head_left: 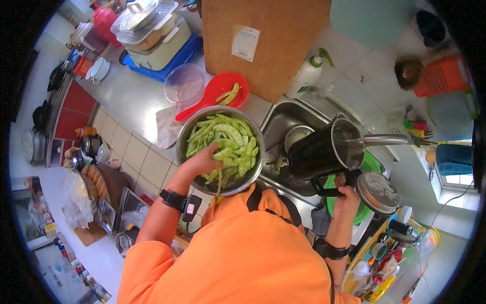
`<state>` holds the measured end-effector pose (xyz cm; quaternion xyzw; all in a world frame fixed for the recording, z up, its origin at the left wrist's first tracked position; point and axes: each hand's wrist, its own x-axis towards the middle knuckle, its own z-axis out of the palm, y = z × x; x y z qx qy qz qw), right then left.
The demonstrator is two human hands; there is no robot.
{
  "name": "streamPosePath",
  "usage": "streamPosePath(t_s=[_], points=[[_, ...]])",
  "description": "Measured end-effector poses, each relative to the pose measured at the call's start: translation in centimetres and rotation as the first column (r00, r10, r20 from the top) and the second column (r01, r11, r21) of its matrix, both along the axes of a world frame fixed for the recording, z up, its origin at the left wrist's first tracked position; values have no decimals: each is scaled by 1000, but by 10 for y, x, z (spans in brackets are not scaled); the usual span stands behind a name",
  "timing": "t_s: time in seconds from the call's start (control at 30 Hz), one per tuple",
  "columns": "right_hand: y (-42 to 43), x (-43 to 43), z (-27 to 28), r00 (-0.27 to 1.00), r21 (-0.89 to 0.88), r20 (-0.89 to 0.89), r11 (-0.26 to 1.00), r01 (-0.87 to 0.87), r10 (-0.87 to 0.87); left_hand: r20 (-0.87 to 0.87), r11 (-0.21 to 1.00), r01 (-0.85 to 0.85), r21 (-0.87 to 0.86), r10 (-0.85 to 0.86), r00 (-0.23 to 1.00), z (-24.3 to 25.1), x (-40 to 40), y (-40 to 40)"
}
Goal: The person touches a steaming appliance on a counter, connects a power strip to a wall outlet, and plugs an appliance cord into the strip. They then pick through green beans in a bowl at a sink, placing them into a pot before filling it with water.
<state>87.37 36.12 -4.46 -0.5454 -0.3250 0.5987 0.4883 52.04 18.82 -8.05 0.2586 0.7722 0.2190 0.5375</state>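
Note:
My left hand [203,161] reaches into a stainless steel bowl [259,167] heaped with flat green bean pods [228,136]. Its fingertips touch the pods and are partly hidden; whether they grip any cannot be told. My right hand [348,197] grips the handle of a black electric kettle [311,152], whose lid [377,191] is swung open. The kettle is tilted over the sink [294,110], its open mouth under the end of a metal faucet spout [383,140].
A red plastic ladle [239,80] holding a few pods and a clear plastic jug [185,85] are beyond the bowl. A white pump bottle [303,81] stands by the sink. A green basin [358,203] sits below the kettle. A cardboard box [243,15] rises behind.

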Motion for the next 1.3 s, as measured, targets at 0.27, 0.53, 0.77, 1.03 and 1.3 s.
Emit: streamPosePath(t_s=[0.27,0.53,0.77,1.03,1.3], points=[[-1,-5,11,1000,-6,3,1000,2,-2,324,956,-221,194,150,934,-4,-20,-12],[1,0,2,1000,-19,-24,1000,-15,14,539,831,-554,45,447,714,16,-22,-3],[0,-2,6,999,-47,17,999,-27,28,685,721,-692,51,479,549,1,-33,-7],[0,-3,7,998,-52,-55,998,-23,20,699,740,-667,82,434,568,1,-27,-8],[-2,-3,8,999,-57,-39,998,-21,19,625,794,-600,97,420,658,-3,-25,-9]])
